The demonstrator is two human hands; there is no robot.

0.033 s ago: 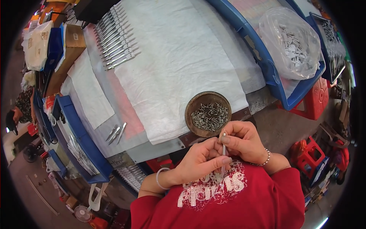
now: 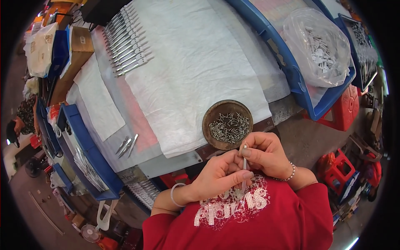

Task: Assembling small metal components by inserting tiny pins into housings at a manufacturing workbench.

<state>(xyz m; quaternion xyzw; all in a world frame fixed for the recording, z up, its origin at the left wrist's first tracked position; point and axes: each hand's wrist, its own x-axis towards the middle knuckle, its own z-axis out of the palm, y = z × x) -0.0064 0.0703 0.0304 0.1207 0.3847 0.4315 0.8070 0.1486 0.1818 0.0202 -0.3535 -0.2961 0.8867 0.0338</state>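
My left hand and my right hand meet in front of my chest, just below the bowl. Between them stands a slim silver metal piece, roughly upright. My right thumb and forefinger pinch its upper end, while the left thumb and fingers close round it lower down. Its exact kind is hard to make out, as fingers cover much of it. Close beyond my right hand sits a round brown bowl at the table's edge, holding many small metal pins.
White cloth covers the table. A row of slim metal tools lies at the far left, with several loose metal pieces nearer. Right: a blue tray with a plastic bag of grey parts. Left: a blue bin of metal rods.
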